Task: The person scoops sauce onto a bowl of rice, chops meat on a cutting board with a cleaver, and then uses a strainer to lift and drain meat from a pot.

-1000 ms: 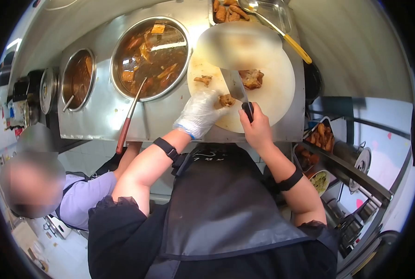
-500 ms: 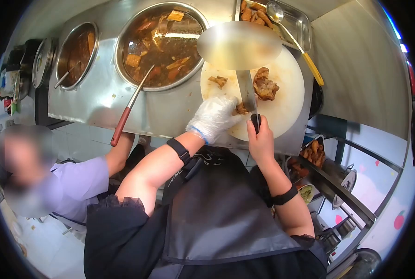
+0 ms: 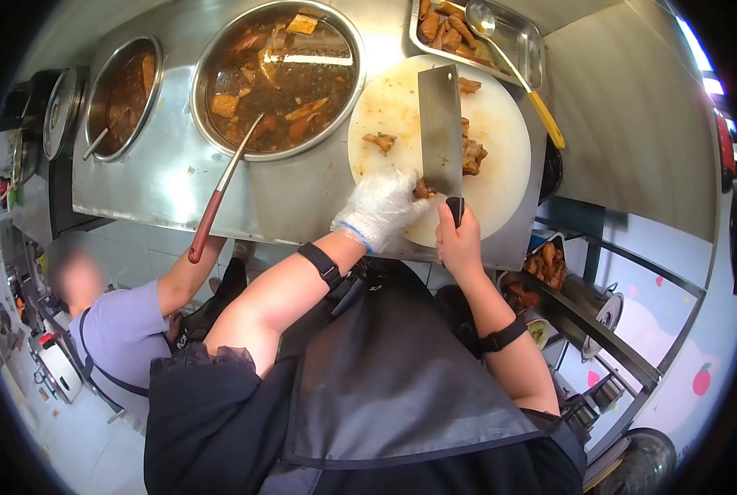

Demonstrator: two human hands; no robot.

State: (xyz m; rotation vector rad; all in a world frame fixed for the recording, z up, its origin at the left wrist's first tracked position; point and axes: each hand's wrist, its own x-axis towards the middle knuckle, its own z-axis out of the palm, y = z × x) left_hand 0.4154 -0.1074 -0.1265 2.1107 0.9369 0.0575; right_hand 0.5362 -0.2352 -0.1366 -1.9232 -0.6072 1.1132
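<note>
My right hand (image 3: 459, 239) is wrapped round the black handle of a broad cleaver (image 3: 441, 132), whose blade points away from me over the round white cutting board (image 3: 500, 198). In a clear plastic glove, my left hand (image 3: 377, 208) rests at the board's near left edge, its fingers pressed on a small brown meat piece (image 3: 423, 189) beside the blade. Another small piece (image 3: 379, 142) lies on the board's left side. Right of the blade is a larger brown chunk (image 3: 472, 155), partly hidden by it, with a small bit (image 3: 468, 85) farther back.
Left of the board stand a large pot of broth (image 3: 282, 82) and a smaller pot (image 3: 125, 99). A red-handled ladle (image 3: 220, 198) juts over the counter edge. Behind is a metal tray (image 3: 521, 49) with a yellow-handled spoon (image 3: 542, 115). A co-worker (image 3: 129, 330) is at left.
The cleaver blade now shows its broad side and covers more of the large chunk. The co-worker's head and body have shifted. The whole view has moved slightly.
</note>
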